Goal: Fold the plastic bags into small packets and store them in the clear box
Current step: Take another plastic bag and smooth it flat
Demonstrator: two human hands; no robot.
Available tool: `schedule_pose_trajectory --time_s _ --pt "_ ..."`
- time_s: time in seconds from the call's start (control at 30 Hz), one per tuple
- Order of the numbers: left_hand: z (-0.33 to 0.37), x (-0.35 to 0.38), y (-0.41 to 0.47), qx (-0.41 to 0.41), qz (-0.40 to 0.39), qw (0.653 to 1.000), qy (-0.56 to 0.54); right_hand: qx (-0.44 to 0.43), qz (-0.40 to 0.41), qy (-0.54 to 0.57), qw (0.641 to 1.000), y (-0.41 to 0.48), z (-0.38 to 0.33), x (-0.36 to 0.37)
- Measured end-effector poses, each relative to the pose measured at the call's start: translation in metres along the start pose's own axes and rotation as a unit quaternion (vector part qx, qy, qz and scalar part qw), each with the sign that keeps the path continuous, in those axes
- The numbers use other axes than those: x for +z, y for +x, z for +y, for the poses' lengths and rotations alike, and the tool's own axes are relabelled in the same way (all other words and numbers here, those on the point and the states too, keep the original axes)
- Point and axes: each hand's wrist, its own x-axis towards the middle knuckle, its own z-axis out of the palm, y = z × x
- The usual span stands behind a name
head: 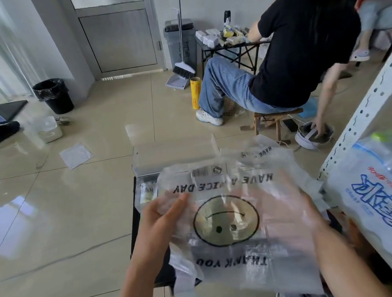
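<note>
A clear plastic bag [231, 262] printed with a smiley face, "HAVE A NICE DAY" and "THANK YOU" hangs spread out in front of me, upside down to my view. My left hand [162, 220] pinches its left edge between thumb and fingers. My right hand [289, 213] lies flat behind the film, blurred, and holds up the right side. The clear box [173, 154] stands open on a small dark table [134, 230] just beyond the bag. Another printed bag [264, 151] lies crumpled beside the box at the right.
A white metal shelf [359, 123] rises at the right, holding a pack of water bottles [381, 199]. A person in a black shirt sits on a wooden stool [275, 119] ahead. On the tiled floor are a flat plastic bag [76, 155], a black bin [54, 95] and a broom with dustpan [182, 72].
</note>
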Motion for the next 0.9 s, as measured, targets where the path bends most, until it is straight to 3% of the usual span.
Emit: schedule_pose_trajectory --time_s 0.07,0.2,0.27,0.37,0.47,0.53,0.63,0.73,0.8,0.9 --pt "-0.002 0.001 -0.003 0.0 0.033 0.999 0.011 0.049 -0.044 0.025 0.998 -0.005 -0.002 -0.005" --pt "0.003 0.003 -0.008 0.005 0.023 1.0 0.004 0.038 -0.13 -0.133 0.982 -0.013 -0.004 -0.008" --pt "0.01 0.0 -0.011 0.022 -0.022 0.999 -0.027 0.01 -0.102 -0.145 0.984 -0.01 -0.005 -0.011" --pt "0.007 -0.007 -0.01 -0.02 -0.043 0.999 -0.011 -0.024 -0.031 -0.123 0.992 -0.009 -0.007 -0.012" --pt "-0.009 -0.013 -0.001 -0.062 0.005 0.992 0.11 -0.008 0.091 -0.287 0.954 0.003 0.009 -0.022" --pt "-0.008 -0.016 0.003 -0.086 0.013 0.992 0.092 0.009 0.11 -0.25 0.962 0.008 0.008 -0.022" --pt "-0.003 -0.02 0.004 -0.145 -0.046 0.988 0.037 -0.011 0.078 -0.171 0.982 0.009 -0.003 -0.018" --pt "-0.005 -0.015 0.002 -0.162 -0.061 0.973 0.154 -0.015 0.041 -0.148 0.988 0.01 -0.005 -0.009" --pt "-0.004 -0.015 0.004 -0.134 -0.053 0.977 0.157 -0.032 0.074 -0.136 0.987 0.009 -0.007 0.0" --pt "0.009 -0.004 -0.003 -0.143 -0.185 0.972 0.038 -0.094 0.188 -0.123 0.97 0.012 -0.003 0.01"
